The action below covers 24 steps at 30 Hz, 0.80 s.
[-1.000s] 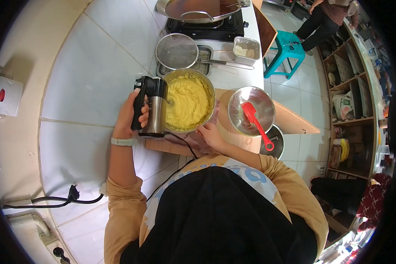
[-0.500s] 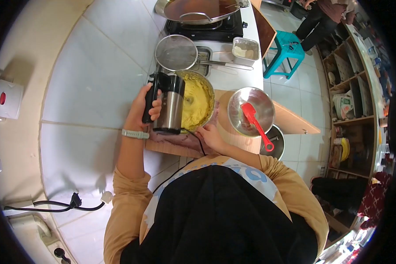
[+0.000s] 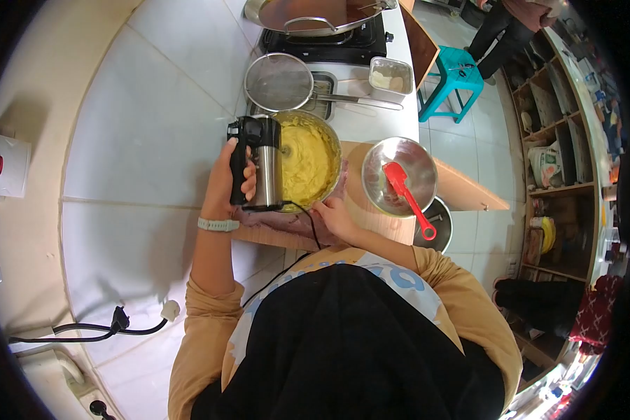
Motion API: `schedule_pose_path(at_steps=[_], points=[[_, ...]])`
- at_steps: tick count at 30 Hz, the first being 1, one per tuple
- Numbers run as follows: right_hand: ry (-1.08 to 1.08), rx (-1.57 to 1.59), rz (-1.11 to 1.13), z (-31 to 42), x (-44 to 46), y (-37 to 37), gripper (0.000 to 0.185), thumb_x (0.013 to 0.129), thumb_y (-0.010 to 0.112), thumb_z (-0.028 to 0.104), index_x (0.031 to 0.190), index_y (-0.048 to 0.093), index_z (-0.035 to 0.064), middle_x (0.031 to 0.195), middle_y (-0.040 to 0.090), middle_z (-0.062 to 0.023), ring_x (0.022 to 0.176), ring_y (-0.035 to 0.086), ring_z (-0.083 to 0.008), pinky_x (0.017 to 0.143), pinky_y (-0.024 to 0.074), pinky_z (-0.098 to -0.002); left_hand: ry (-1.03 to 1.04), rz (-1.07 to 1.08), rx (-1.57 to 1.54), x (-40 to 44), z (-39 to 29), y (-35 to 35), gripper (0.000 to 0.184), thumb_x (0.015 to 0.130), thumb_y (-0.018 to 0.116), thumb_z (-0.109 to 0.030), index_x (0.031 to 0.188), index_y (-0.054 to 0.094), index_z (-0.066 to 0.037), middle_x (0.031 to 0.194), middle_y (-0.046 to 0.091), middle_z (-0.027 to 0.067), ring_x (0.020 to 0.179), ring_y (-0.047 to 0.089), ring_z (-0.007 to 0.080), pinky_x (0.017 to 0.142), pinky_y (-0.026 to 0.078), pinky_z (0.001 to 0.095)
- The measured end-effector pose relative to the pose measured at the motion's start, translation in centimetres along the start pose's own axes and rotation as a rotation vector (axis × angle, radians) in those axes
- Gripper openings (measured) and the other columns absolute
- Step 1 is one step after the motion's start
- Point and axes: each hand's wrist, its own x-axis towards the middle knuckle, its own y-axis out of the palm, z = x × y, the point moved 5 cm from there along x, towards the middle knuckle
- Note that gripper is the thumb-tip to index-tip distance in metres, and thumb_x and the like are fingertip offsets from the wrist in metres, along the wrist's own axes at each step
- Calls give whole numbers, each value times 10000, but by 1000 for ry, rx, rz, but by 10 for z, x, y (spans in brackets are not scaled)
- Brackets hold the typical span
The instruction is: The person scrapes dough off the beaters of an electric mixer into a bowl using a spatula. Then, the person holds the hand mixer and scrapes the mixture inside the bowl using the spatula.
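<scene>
My left hand (image 3: 232, 176) is wrapped round the black handle of a silver and black hand mixer (image 3: 267, 164), which hangs over the left part of a metal bowl. Thick yellow batter (image 3: 306, 162) fills that bowl, and the mixer body hides part of it. At the bowl's lower rim my right hand (image 3: 334, 215) has its fingers closed on the edge of the mixing bowl (image 3: 337, 175). A pinkish cloth (image 3: 287, 222) lies under the bowl. To the right, a red spatula (image 3: 407, 196) rests in a second steel bowl (image 3: 374, 164).
Behind the batter stand a sieve (image 3: 280, 82), a small square container (image 3: 391, 78) and a stove (image 3: 322, 49) with a large pan (image 3: 301, 21). The mixer's cord runs toward my body. Farther right are a teal stool (image 3: 453, 82), a person (image 3: 500, 35) and shelves (image 3: 556, 189).
My left hand and the mixer first moved right across the bowl, then slightly back left. My right hand stayed at the rim.
</scene>
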Motion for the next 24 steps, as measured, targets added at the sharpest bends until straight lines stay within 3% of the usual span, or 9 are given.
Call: schedule_pose_path(at_steps=[7, 11, 24], points=[[23, 149, 52, 10, -5, 2, 386, 835, 519, 286, 720, 623, -68, 572, 559, -140, 560, 541, -188, 552, 422, -342, -79, -3, -82, -5, 4, -1, 351, 910, 441, -436, 866, 477, -89, 527, 439, 22, 335, 397, 107, 288, 349, 255], [14, 54, 19, 3, -2, -1, 373, 823, 519, 272, 716, 624, -70, 574, 557, -135, 560, 541, -181, 547, 420, -338, -167, 23, -19, -33, 10, 0, 356, 907, 448, -441, 874, 477, -87, 523, 443, 23, 326, 410, 109, 285, 363, 259], [-21, 13, 0, 4, -1, -1, 374, 808, 517, 277, 732, 634, -69, 635, 603, -179, 609, 587, -231, 595, 441, -355, -108, -55, -4, -34, 8, -8, 363, 911, 437, -447, 865, 464, -88, 531, 437, 19, 334, 405, 103, 290, 368, 255]])
